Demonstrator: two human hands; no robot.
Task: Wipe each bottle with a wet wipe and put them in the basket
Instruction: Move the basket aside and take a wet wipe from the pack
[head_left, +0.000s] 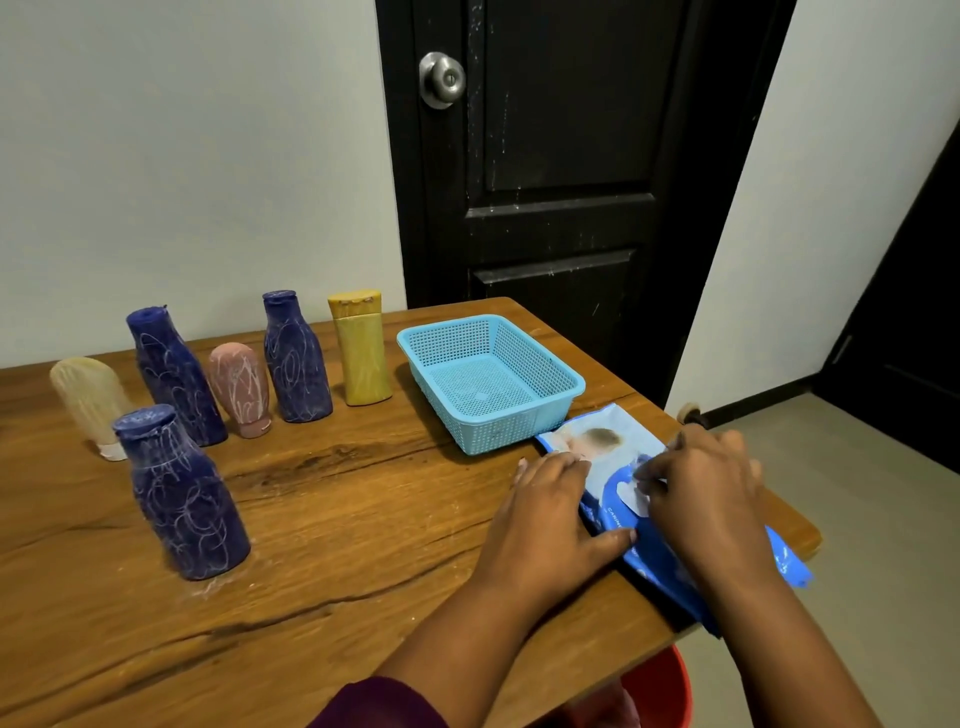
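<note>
Several scribbled bottles stand on the wooden table (337, 519): three dark blue bottles (182, 499) (174, 376) (296, 358), a pink one (240, 389), a cream one (91, 400) and a yellow one (361, 351). The light blue basket (519, 415) holds nothing and stands right of the yellow bottle. In front of it lies a blue wet wipe pack (602, 462). My left hand (545, 514) rests flat on the pack's left edge. My right hand (701, 488) pinches the white flap on top of the pack.
The table's right edge runs just under the wipe pack. A black door (561, 182) stands behind the table. A red bucket (660, 691) sits on the floor below the table's near right corner.
</note>
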